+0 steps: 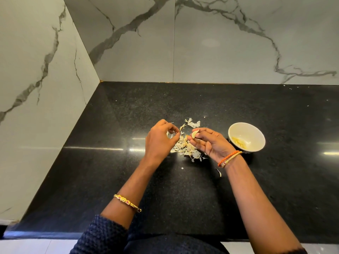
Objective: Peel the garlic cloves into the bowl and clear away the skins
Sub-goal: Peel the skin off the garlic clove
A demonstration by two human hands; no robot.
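Observation:
My right hand (211, 143) pinches a pale garlic clove (194, 134) between thumb and fingertips, palm turned up. My left hand (161, 139) hovers just left of it with curled fingers; a thin bit of skin seems pinched at its fingertips, but it is too small to be sure. Under and between both hands lies a heap of papery garlic skins (185, 146) on the black counter. A cream bowl (246, 137) stands right of my right hand, with several peeled cloves (239, 142) at its bottom.
The black stone counter (110, 180) meets marble walls at the back and left, forming a corner. Loose skin scraps (219, 173) lie near my right wrist, and a few more beyond the heap. The counter's front edge runs below my forearms.

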